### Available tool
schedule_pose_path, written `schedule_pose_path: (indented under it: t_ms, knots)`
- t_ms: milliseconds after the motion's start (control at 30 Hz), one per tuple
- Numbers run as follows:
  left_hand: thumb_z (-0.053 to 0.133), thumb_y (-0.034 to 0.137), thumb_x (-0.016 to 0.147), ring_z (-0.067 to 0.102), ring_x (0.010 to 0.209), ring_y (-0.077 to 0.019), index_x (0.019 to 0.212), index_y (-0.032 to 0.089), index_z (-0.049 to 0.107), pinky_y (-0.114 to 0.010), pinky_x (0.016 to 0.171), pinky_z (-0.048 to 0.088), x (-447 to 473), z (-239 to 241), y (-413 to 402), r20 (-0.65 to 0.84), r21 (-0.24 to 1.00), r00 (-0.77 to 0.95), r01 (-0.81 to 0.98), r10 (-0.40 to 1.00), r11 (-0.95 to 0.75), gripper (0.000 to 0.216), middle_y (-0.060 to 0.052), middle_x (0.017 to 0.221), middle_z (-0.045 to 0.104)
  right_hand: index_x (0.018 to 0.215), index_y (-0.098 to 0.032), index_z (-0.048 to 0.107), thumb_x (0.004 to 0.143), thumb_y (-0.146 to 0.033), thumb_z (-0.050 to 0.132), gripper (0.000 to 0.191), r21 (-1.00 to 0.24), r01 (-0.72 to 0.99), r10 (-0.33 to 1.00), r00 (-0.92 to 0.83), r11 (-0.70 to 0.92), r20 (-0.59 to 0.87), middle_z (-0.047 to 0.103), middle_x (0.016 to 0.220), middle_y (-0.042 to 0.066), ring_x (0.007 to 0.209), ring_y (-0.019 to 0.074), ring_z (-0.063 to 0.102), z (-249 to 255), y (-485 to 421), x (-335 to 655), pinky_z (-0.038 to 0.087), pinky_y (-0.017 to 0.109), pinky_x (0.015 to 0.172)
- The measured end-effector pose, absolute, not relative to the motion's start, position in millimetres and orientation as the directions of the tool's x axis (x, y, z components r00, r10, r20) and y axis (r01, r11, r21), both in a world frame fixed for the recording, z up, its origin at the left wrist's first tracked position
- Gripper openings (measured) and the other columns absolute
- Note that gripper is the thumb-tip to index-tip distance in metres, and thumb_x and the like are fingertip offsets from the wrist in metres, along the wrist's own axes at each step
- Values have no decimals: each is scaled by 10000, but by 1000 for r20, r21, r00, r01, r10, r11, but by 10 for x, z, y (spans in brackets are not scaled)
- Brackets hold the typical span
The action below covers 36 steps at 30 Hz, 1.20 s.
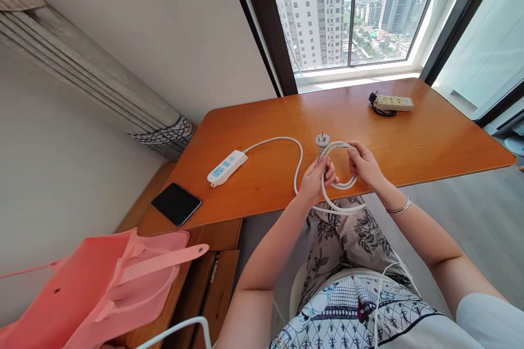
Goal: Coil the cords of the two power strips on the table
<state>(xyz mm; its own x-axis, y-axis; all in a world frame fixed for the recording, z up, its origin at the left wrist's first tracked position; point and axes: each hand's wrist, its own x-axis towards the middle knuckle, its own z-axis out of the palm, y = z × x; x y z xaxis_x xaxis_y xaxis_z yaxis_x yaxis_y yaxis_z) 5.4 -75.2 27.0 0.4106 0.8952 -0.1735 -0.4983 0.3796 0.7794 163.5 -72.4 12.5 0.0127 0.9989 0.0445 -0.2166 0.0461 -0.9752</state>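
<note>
Brown table (254,196): largest surface, set against the window wall; it carries the power strips and leaves room ahead of the seated person. Pink bag (102,278), open flap, lies at the table's left end, apart from the work, probably so as not to crowd it. Left hand (316,179) is closed around strands of white cord (302,154), fingers wrapped, at the table's near edge; judged to be the anchoring grip, gathering the loops in 1 place. Right hand (364,163) pinches the loops' far side between thumb and fingers, seemingly to hold them spread. Lowest strands hang past the edge over the lap. Dark-screened device (177,204) lies flat at the near left corner, well apart from the cord. White power strip (227,168), blue-faced sockets up, rests on the table left of the hands; its cord curves in slack, so the strip is likely under little pull. Beige power strip (395,103) sits near the far edge, its black cord (382,112) bunched beside it. White plug (322,140), smallest, is just beyond the left hand, pins upward. Writing: 0 legible brands or labels; any socket markings are too small to read.
</note>
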Motion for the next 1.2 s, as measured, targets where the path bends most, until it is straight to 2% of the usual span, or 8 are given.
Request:
schedule_pose_path:
  t_ms: [167,267,400,600,767,933,1067,1200]
  knots:
    - [689,418,935,235,418,-40,729,189,457,-200,503,375,31,290,-766,-164,639,498,-604,852,476,386,103,542,285,936,-237,553,720,-776,715,603,-978,-195,997,39,78,72,327,476,-140,378,63,266,80,-700,1607,239,228,381]
    - [802,278,760,236,441,-32,748,181,497,-203,513,349,16,250,-770,-71,678,510,-606,857,417,320,109,553,307,877,-229,572,715,-827,678,628,-984,-154,995,66,90,81,351,466,-124,376,69,282,55,-694,1602,248,235,374]
    - [802,208,592,305,479,-40,858,184,551,-236,586,392,-15,194,-755,-23,749,507,-563,862,351,367,114,578,361,786,-229,553,741,-851,634,628,-989,-90,988,110,121,111,341,476,-106,398,72,298,32,-690,1612,263,230,384]
    - [793,285,601,347,502,-52,923,201,535,-279,675,453,-59,155,-710,-37,806,538,-482,842,344,421,114,616,399,692,-243,472,730,-884,613,658,-991,-72,987,129,110,100,325,486,-91,412,77,282,-7,-667,1613,248,237,386]
    - [692,298,672,414,549,-95,935,199,550,-327,705,499,-61,200,-727,-93,813,593,-418,800,405,315,78,640,438,641,-247,409,716,-886,629,680,-996,-54,991,118,67,60,344,503,-73,444,83,296,-11,-648,1622,247,236,376]
    - [647,305,726,378,521,-95,847,192,536,-322,664,509,-51,227,-725,-180,798,590,-380,787,468,199,66,622,411,635,-246,402,691,-905,629,699,-995,-95,996,84,23,15,333,504,-84,411,74,301,-16,-646,1637,279,243,370]
    - [603,287,771,337,496,-86,826,193,522,-301,635,501,-27,213,-724,-212,791,569,-377,794,482,136,67,616,384,712,-223,530,737,-894,584,674,-996,-45,990,122,81,75,427,562,-65,416,87,408,-57,-653,1646,328,259,410]
    - [602,309,753,316,496,-85,813,199,508,-281,608,479,18,192,-741,-151,789,557,-430,817,438,156,73,593,359,1020,-214,631,923,-703,533,507,-966,153,955,183,206,233,513,620,-58,486,116,489,-42,-682,1669,408,264,526]
